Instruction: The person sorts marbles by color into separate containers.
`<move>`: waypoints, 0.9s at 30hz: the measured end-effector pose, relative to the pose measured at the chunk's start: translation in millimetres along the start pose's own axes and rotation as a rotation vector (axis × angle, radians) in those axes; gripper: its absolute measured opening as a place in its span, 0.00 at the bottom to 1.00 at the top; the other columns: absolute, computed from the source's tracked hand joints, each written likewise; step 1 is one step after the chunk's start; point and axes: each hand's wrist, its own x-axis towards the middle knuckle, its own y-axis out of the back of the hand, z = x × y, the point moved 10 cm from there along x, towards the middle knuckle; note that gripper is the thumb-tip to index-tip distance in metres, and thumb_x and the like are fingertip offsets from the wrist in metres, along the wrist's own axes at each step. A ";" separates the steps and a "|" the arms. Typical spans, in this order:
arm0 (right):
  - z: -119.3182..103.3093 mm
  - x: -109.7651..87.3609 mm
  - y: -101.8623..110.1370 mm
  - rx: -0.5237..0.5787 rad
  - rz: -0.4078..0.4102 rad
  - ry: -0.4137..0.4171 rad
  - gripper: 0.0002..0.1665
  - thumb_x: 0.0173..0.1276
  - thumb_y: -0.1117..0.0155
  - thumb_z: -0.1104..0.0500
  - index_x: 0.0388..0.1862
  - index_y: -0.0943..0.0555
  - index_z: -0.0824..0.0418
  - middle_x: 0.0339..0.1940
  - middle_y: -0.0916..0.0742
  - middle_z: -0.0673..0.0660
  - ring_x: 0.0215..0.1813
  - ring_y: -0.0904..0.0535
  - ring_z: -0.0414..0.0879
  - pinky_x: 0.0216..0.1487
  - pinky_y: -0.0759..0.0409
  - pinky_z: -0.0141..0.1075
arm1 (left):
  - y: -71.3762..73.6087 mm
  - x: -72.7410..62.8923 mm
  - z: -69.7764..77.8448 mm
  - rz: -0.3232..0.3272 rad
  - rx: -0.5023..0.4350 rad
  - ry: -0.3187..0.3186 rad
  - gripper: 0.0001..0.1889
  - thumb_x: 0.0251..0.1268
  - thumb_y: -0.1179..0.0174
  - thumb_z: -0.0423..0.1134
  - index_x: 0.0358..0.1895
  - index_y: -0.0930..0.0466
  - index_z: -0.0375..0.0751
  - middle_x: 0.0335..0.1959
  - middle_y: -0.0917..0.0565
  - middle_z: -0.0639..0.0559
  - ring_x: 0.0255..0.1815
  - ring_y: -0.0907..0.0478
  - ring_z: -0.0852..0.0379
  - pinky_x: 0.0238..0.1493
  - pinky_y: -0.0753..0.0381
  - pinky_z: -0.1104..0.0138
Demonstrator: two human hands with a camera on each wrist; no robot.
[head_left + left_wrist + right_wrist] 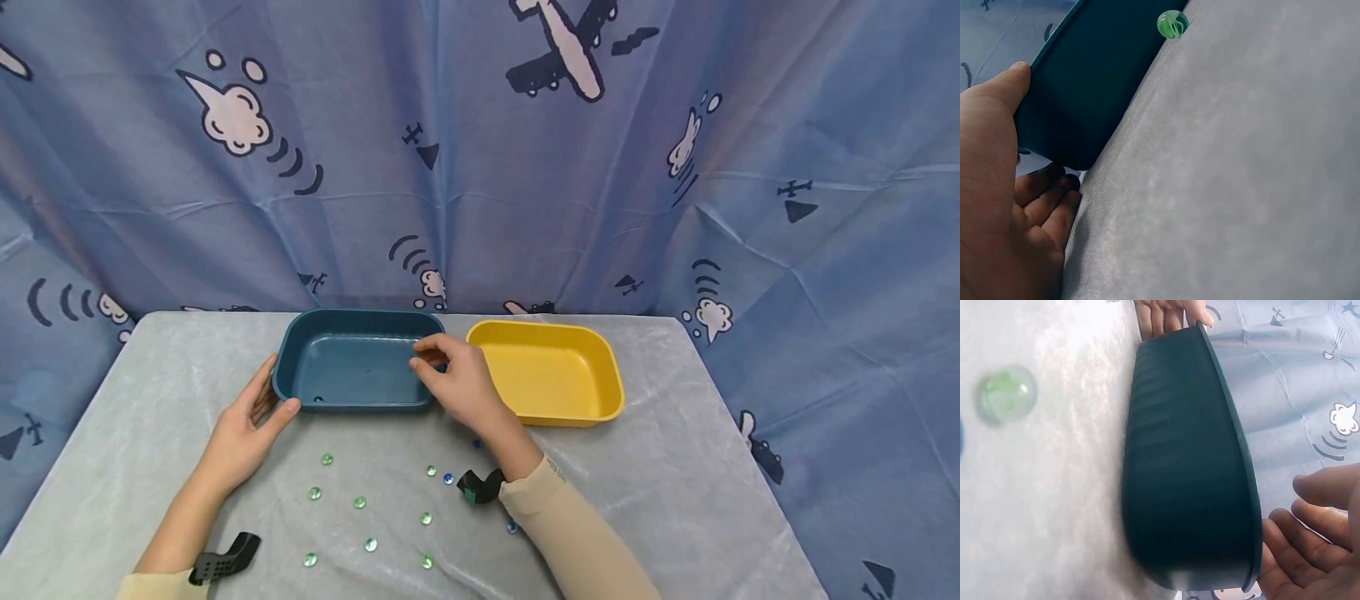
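Observation:
A dark teal plastic bin (pixel 358 407) stands at the back of the table. My left hand (pixel 243 433) holds its left end, thumb at the front corner of the rim and fingers around the outside wall. Over the bin's right end hovers my right hand (pixel 461 379), its fingers loosely bent, a gap between thumb and forefinger, and nothing visible in it. Inside the bin, near the front left corner, lies a small dark green marble (pixel 318 399). Several clear green marbles (pixel 359 502) and a few blue marbles (pixel 447 478) are scattered on the cloth in front.
Close by the teal bin's right side is a yellow bin (pixel 570 419), partly behind my right hand. A pale grey cloth (pixel 675 500) covers the table. Behind it hangs a blue curtain (pixel 480 167) printed with planes and clouds.

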 end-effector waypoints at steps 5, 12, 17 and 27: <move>0.4 -2.8 0.7 0.012 0.012 0.012 0.11 0.79 0.27 0.61 0.56 0.11 0.62 0.47 0.10 0.51 0.48 0.14 0.44 0.53 0.12 0.38 | 0.4 -0.2 -0.4 -0.001 0.003 0.001 0.45 0.85 0.36 0.47 0.92 0.54 0.50 0.84 0.38 0.29 0.79 0.32 0.26 0.60 0.39 0.90; 2.9 -7.8 0.8 0.023 0.004 -0.008 0.11 0.80 0.27 0.58 0.56 0.10 0.61 0.46 0.10 0.49 0.48 0.15 0.42 0.53 0.12 0.40 | 2.7 -0.4 -1.2 -0.003 0.020 0.004 0.45 0.84 0.36 0.48 0.92 0.54 0.52 0.84 0.38 0.29 0.79 0.32 0.26 0.64 0.36 0.86; 0.8 -10.7 5.9 0.026 0.003 -0.018 0.11 0.80 0.28 0.58 0.56 0.10 0.61 0.45 0.10 0.47 0.48 0.16 0.42 0.52 0.13 0.43 | 1.2 2.1 -0.8 -0.008 0.015 0.001 0.45 0.84 0.36 0.48 0.92 0.54 0.53 0.84 0.38 0.30 0.79 0.32 0.27 0.65 0.35 0.86; -11.9 -17.4 10.5 -0.004 -0.030 0.067 0.08 0.79 0.27 0.60 0.53 0.09 0.58 0.45 0.09 0.47 0.46 0.15 0.39 0.47 0.12 0.40 | -0.6 2.3 0.7 0.004 0.004 -0.014 0.44 0.85 0.37 0.47 0.92 0.54 0.51 0.84 0.38 0.29 0.79 0.32 0.26 0.61 0.39 0.90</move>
